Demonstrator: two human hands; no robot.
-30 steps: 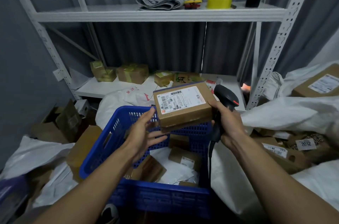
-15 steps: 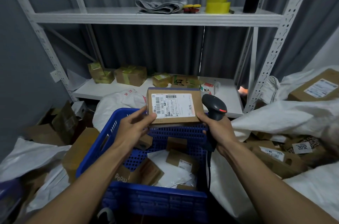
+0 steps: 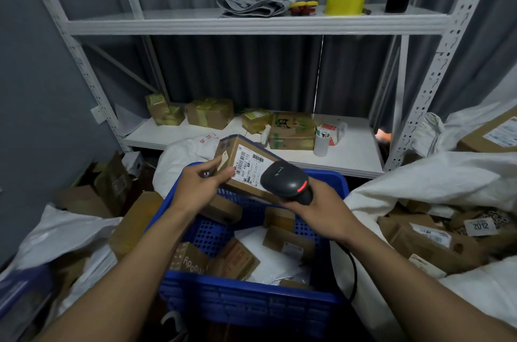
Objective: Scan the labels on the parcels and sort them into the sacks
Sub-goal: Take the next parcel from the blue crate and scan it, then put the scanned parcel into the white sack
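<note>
A brown cardboard parcel (image 3: 237, 162) with a white barcode label faces up over the far rim of the blue crate (image 3: 251, 302). My left hand (image 3: 200, 185) grips its left end, thumb on the label side. My right hand (image 3: 316, 206) grips a black handheld scanner (image 3: 285, 180), whose head sits over the right part of the label, a red light showing on its back. Its cable hangs down along my right forearm. White woven sacks lie at the right (image 3: 436, 182), left (image 3: 56, 232) and behind the crate (image 3: 181, 157).
The crate holds several brown parcels and a white mailer (image 3: 268, 257). The right sack contains labelled boxes (image 3: 430, 241). A white metal rack (image 3: 251, 22) stands ahead; its lower shelf carries taped boxes (image 3: 209, 112) and a white cup (image 3: 321, 144). Loose cardboard (image 3: 112, 182) lies at left.
The parcel has turned and tilted to the left, now held by my left hand alone. My right hand has let go of its edge and swung the scanner over the label.
</note>
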